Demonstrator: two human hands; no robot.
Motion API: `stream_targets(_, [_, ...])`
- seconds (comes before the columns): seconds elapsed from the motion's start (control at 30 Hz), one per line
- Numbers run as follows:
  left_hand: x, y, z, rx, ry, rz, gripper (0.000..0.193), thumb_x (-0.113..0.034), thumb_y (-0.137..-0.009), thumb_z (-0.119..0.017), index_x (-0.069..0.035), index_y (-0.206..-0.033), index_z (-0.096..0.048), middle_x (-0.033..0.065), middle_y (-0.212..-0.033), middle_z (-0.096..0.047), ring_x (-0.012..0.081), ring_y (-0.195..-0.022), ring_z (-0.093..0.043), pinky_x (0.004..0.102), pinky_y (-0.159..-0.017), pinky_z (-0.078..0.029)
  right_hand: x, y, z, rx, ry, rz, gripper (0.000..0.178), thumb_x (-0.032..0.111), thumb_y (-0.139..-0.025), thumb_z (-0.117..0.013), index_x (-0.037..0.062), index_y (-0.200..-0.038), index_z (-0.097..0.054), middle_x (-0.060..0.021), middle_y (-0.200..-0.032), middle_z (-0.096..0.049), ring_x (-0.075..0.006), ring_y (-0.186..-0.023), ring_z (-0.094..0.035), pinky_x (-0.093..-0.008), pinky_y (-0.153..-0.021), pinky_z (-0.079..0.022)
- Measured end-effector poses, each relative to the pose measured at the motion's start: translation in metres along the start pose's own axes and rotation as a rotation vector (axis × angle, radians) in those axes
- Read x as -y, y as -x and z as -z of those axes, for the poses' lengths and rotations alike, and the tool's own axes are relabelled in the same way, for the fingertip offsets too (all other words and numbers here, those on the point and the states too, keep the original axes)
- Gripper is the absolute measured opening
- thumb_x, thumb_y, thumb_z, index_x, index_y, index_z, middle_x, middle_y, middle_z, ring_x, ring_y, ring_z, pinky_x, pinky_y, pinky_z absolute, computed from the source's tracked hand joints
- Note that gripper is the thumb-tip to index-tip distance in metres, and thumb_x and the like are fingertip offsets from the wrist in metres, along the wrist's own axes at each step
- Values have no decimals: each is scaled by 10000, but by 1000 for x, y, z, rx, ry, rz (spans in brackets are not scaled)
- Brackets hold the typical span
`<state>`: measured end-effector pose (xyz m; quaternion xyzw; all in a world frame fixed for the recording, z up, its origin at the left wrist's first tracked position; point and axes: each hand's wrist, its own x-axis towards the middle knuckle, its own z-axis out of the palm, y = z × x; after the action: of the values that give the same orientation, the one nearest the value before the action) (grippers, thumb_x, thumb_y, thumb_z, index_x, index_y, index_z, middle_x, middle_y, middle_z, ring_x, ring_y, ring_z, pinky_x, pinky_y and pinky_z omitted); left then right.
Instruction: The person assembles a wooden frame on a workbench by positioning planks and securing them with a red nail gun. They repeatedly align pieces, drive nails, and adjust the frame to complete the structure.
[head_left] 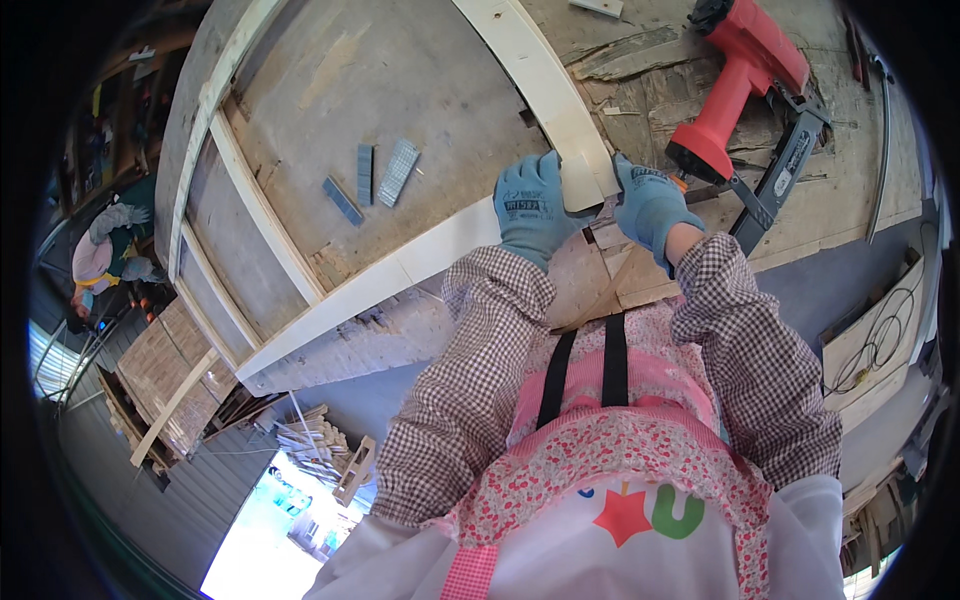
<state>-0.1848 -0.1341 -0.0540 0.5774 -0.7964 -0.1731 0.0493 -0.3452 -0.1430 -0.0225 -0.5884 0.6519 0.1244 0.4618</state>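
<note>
A pale curved wooden strip (545,85) runs from about 12 o'clock down to the middle of the view, and its lower end meets a straight pale batten (370,285) that slants off toward 8 o'clock. Both lie on a worn plywood workbench (420,90). The joint sits right at the picture's centre, just above the person's chest.

The left hand (530,208), in a blue glove, lies flat over the joint from the 9 o'clock side, fingers together and pressed on the end of the curved strip and the batten below it. The right hand (648,205), also blue-gloved, comes at the same end from 3 o'clock; its fingers curl around the strip's edge, though how firmly they grip cannot be told (the thumb is hidden). The two hands are close, with only the strip's end between them.

At 2 o'clock from the hands a red nail gun (745,85) with a dark magazine lies on the bench, its base just beside the right hand. At 10 o'clock three grey strips of staples (372,178) rest on the plywood, well apart from the hands. A dark cable (880,345) coils on a board at 4 o'clock. Far off at 9 o'clock another person (105,255) bends over work. Loose timber offcuts (320,440) pile up at 7 o'clock.
</note>
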Motion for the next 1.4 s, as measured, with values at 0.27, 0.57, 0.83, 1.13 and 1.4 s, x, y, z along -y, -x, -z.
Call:
stream_targets(0.27, [1, -2, 4, -63, 68, -48, 597, -405, -549, -722, -85, -1008, -513, 81, -892, -545, 266, -823, -519, 384, -748, -402, 4, 2, -5, 25, -16, 3, 627, 118, -733, -544, -17, -1294, -301, -223, -1068, -560, -335, -987, -558, -361, -851, -441])
stream_targets(0.57, [-2, 3, 2, -146, 11, -57, 673, -443, -507, -739, -71, -1013, -495, 104, -923, -528, 283, -837, -504, 400, -735, -381, 3, 6, -14, -38, -121, 48, 614, 107, -728, -516, -54, -1267, -271, -252, -1042, -554, -353, -932, -574, -369, -781, -463])
stream_targets(0.83, [-4, -1, 10, -109, 10, -82, 648, -459, -519, -722, -76, -992, -498, 88, -858, -533, 270, -796, -513, 403, -719, -385, 2, 11, -12, -59, -127, 51, 640, 145, -738, -524, -42, -1288, -256, -251, -1126, -514, -352, -1002, -546, -381, -852, -436])
stream_targets(1.13, [0, 0, 11, -173, 29, -78, 601, -470, -533, -703, -94, -967, -527, 79, -874, -533, 271, -819, -522, 414, -730, -401, 7, -1, 0, 128, -43, 38, 596, 127, -746, -495, -47, -1277, -285, -259, -1156, -488, -341, -1044, -523, -373, -876, -421])
stream_targets(1.4, [-2, -2, 16, -78, 13, -49, 631, -520, -519, -700, -117, -973, -525, 72, -914, -525, 265, -845, -513, 418, -760, -391, 5, -4, 9, 155, -29, 42, 589, 252, -741, -569, -35, -1203, -343, -257, -1083, -534, -354, -1015, -535, -398, -857, -429])
